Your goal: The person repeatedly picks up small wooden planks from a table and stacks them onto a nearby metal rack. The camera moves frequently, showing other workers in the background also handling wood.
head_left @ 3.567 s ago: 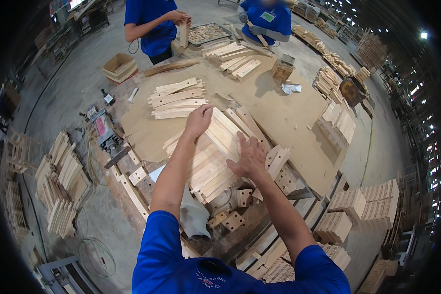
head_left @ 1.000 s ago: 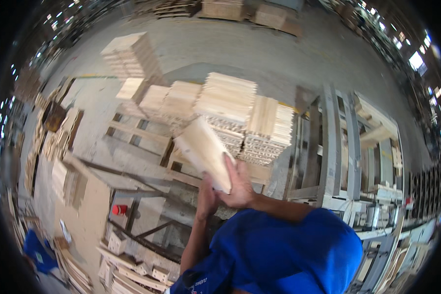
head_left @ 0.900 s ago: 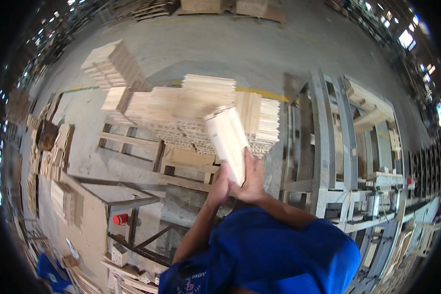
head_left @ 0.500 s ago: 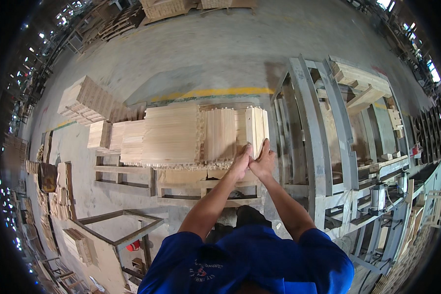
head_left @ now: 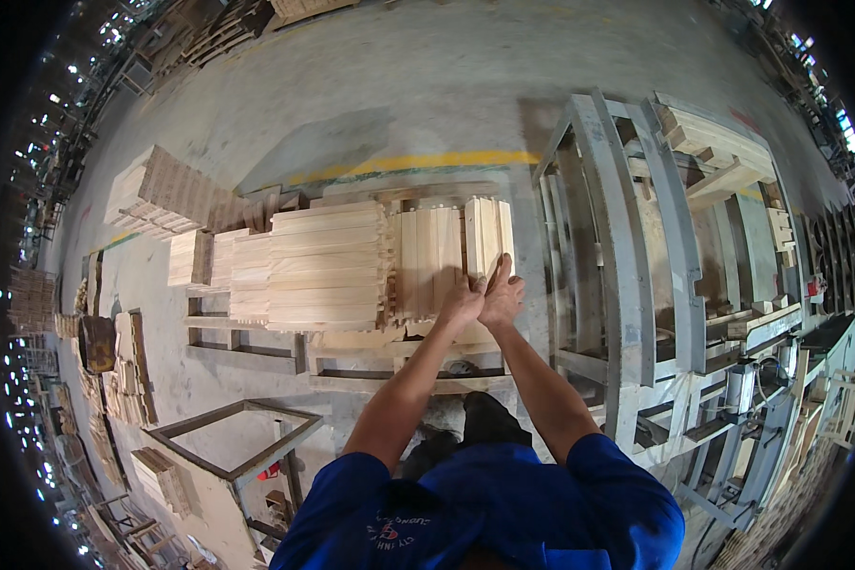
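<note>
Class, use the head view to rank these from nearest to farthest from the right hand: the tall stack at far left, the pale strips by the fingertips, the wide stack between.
1. Pale strips: at the right hand.
2. Wide stack: to the hand's left.
3. Tall stack: far left, past the wide stack.

The writing I can spot is on the blue work shirt (head_left: 513, 503), small white lettering (head_left: 411, 521) curving around a little red emblem (head_left: 389, 534) on the chest. It's tiny and warped, so some letters are pretty hard to make out.
</note>
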The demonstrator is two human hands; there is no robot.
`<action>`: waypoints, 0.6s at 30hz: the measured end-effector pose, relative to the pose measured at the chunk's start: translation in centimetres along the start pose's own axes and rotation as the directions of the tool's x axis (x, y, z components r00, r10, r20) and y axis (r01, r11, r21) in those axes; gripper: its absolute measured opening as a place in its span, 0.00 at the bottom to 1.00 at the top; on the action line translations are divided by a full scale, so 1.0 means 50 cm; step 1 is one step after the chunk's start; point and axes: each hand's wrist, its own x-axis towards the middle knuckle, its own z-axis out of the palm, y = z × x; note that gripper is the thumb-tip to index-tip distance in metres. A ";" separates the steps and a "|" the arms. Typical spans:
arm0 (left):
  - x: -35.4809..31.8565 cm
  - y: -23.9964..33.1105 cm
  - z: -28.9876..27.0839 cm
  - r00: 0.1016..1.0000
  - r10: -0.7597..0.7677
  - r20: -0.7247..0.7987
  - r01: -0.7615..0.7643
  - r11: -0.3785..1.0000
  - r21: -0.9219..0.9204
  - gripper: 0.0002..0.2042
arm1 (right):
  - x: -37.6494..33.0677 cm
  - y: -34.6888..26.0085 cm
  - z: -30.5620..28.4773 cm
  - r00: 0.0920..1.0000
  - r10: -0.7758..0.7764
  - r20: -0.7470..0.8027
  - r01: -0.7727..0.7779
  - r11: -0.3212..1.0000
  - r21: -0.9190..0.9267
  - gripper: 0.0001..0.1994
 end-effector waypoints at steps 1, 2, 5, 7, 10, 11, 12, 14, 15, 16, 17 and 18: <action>-0.017 0.021 -0.009 0.999 0.014 0.043 -0.021 0.988 0.153 0.26 | 0.007 0.016 0.014 0.999 0.004 -0.033 -0.005 1.000 -0.024 0.54; -0.030 0.041 -0.025 0.997 0.023 0.077 -0.045 0.953 0.300 0.26 | 0.010 0.024 0.023 0.999 -0.014 -0.051 0.011 0.998 -0.055 0.54; -0.064 0.052 -0.072 0.990 -0.005 0.141 -0.056 0.905 0.422 0.29 | -0.010 0.019 0.027 0.991 -0.100 -0.091 0.088 0.987 -0.134 0.54; -0.086 0.027 -0.088 0.996 0.066 0.062 -0.081 0.951 0.298 0.30 | -0.019 0.003 0.024 0.983 -0.132 -0.130 0.113 0.984 -0.140 0.54; -0.117 0.000 -0.092 0.992 0.127 -0.001 -0.124 0.969 0.212 0.29 | -0.019 -0.002 0.015 0.988 -0.104 -0.115 0.087 0.987 -0.138 0.53; -0.134 -0.007 -0.093 0.990 0.136 -0.019 -0.130 0.972 0.198 0.29 | -0.027 0.001 0.012 0.986 -0.133 -0.100 0.119 0.984 -0.134 0.52; -0.140 -0.029 -0.086 0.981 0.173 -0.083 -0.161 0.977 0.137 0.26 | -0.033 0.002 0.010 0.983 -0.166 -0.078 0.155 0.979 -0.135 0.51; -0.150 -0.072 -0.066 0.947 0.235 -0.219 -0.236 0.972 0.022 0.21 | -0.040 0.001 0.004 0.979 -0.198 -0.047 0.191 0.973 -0.133 0.49; -0.151 -0.089 -0.057 0.949 0.212 -0.234 -0.228 0.973 -0.043 0.20 | -0.043 -0.001 0.004 0.980 -0.195 -0.037 0.188 0.973 -0.132 0.48; -0.152 -0.105 -0.048 0.950 0.187 -0.249 -0.219 0.970 -0.106 0.19 | -0.045 -0.002 0.004 0.981 -0.192 -0.025 0.187 0.974 -0.130 0.47; -0.154 -0.112 -0.039 0.952 0.166 -0.256 -0.214 0.962 -0.171 0.18 | -0.040 0.009 0.006 0.977 -0.209 -0.050 0.202 0.973 -0.111 0.46; -0.161 -0.120 -0.030 0.983 0.016 -0.184 -0.090 0.912 -0.400 0.17 | -0.035 0.019 0.007 0.971 -0.227 -0.073 0.220 0.971 -0.094 0.46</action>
